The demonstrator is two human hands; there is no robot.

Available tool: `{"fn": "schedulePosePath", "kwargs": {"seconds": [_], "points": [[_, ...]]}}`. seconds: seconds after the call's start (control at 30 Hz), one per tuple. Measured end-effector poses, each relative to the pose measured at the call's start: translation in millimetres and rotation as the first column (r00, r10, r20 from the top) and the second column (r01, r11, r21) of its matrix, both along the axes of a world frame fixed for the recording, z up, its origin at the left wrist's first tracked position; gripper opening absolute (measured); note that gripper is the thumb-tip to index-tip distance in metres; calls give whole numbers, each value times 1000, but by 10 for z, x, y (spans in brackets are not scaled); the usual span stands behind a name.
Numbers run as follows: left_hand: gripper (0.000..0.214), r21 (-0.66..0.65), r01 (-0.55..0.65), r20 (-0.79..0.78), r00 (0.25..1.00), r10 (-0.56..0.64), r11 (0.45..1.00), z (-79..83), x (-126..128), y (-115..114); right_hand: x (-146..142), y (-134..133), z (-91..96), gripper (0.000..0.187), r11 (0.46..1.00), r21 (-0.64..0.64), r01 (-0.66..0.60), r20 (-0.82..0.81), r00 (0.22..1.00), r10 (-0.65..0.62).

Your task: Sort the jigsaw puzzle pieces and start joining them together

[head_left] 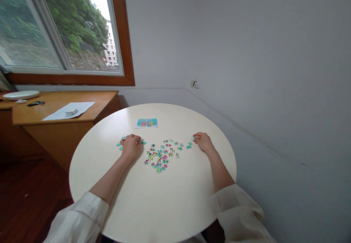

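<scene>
My left hand (132,145) rests on the left of the round table, its fingers curled and pinched at a small teal puzzle piece that they mostly cover. Several teal pieces (119,146) lie around that hand, partly hidden by it. On the right, my right hand (203,141) has its fingertips closed on the edge of a teal puzzle piece (193,139) at the tabletop. Close by is another teal piece (189,145). Between the hands spreads a loose heap of puzzle pieces (159,157) in teal, pink, yellow and green.
A picture card (147,122) with cartoon figures lies beyond the heap on the white round table (164,206). At the left, a wooden desk (106,106) holds a paper sheet (85,107), a small white box (71,112) and a white plate (22,95). A wall stands behind.
</scene>
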State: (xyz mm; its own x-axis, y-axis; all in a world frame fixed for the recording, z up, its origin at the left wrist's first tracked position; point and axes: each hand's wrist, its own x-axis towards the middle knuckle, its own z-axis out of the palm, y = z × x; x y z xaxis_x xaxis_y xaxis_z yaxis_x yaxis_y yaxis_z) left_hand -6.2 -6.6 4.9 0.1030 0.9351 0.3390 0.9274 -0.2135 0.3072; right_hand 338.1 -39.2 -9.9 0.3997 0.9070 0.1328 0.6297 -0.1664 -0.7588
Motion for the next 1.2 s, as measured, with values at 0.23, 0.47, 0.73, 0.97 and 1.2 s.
{"fn": "schedulePosePath", "kwargs": {"seconds": [0.23, 0.47, 0.73, 0.97, 1.2], "points": [[29, 5, 5, 16, 1000, -5, 1000, -6, -2, 5, -49, -37, 81, 28, 999, -16, 38, 23, 999, -37], [30, 2, 14, 13, 1000, -14, 1000, -16, -8, 10, -79, -60, 115, 24, 999, -15, 50, 113, 992, -48], [26, 55, 67, 136, 988, -74, 996, 14, 7, 6, -131, -3, 89, 23, 998, 56, -9, -66, 998, 12], [22, 157, 302, 357, 870, -339, 940, 101, 91, -165, -752, -81, 187, 27, 899, 299, -320, -374, 828, 419], [19, 166, 515, 349, 767, -539, 841, 163, 156, -313, -1234, -207, 206, 31, 842, 253, -478, -482, 692, 537]]}}
